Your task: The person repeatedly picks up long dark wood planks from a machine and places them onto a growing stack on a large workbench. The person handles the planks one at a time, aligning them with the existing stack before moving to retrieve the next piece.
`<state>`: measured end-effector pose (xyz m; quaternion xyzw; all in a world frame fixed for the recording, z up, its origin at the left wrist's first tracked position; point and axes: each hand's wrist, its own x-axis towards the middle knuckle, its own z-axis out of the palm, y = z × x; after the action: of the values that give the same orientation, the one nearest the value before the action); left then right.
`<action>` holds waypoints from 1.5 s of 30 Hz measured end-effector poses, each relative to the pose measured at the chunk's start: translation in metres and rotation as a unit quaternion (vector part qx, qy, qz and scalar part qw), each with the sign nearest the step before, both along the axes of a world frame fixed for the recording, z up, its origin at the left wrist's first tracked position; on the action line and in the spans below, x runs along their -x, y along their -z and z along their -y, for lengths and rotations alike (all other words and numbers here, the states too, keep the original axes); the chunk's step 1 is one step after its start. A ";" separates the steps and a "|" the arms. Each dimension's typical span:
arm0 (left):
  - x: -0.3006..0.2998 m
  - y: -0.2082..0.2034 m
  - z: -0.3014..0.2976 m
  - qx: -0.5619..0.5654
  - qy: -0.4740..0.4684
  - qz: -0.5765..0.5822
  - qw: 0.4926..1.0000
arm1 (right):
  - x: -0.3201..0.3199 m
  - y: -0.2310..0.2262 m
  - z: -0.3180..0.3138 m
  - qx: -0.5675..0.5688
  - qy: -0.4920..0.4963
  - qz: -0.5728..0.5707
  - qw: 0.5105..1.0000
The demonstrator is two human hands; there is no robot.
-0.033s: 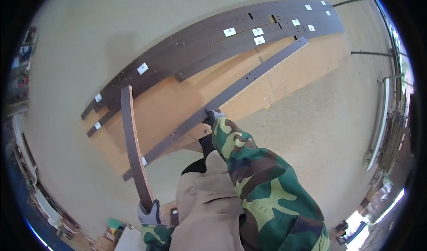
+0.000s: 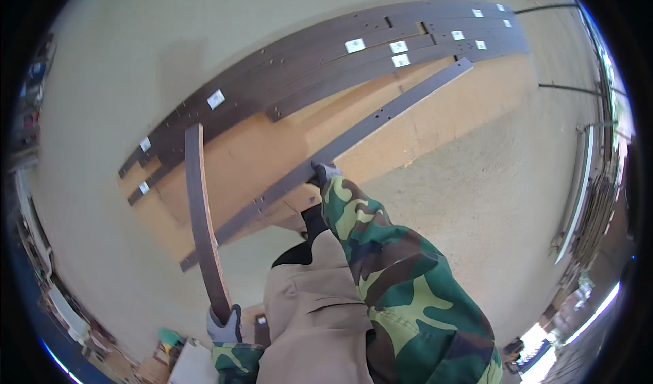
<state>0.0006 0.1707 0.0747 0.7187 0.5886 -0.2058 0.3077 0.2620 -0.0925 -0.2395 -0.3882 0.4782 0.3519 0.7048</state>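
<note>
- Left hand (image 2: 224,324) squeezes one end of a short board (image 2: 200,207), poking out ahead.
- Right hand (image 2: 328,172) touches a long board (image 2: 367,127); can't tell if pinching.

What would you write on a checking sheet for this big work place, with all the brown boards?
Surface: tan board, partly covered.
Job's things: dark planks with white labels; a long strip lying slantwise; a held strip crossing in front of its lower-left part in this view.
Clutter: green item and pale panel at lower left.
Hands: gloved left hand closed on the held strip's lower end; gloved right hand at the long strip's near edge, grip unclear.
Cables: none certain; dark lines at right may be bars.
Surroundings: pale floor.
</note>
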 end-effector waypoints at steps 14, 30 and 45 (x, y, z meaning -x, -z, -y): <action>-0.081 -0.019 -0.005 0.038 0.105 -0.093 0.989 | -0.049 0.096 -0.012 0.055 -0.066 0.061 0.994; -0.085 -0.009 -0.018 0.093 0.079 -0.136 0.983 | -0.075 0.120 0.024 0.295 -0.213 0.010 0.931; -0.074 0.006 -0.041 0.199 0.144 -0.118 0.962 | -0.043 -0.001 -0.078 -0.133 -0.295 -0.021 0.946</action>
<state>0.0743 0.2120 0.0689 0.6910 0.4584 -0.4437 0.3400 0.3049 -0.0149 -0.2386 -0.4075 0.3054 0.6125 0.6046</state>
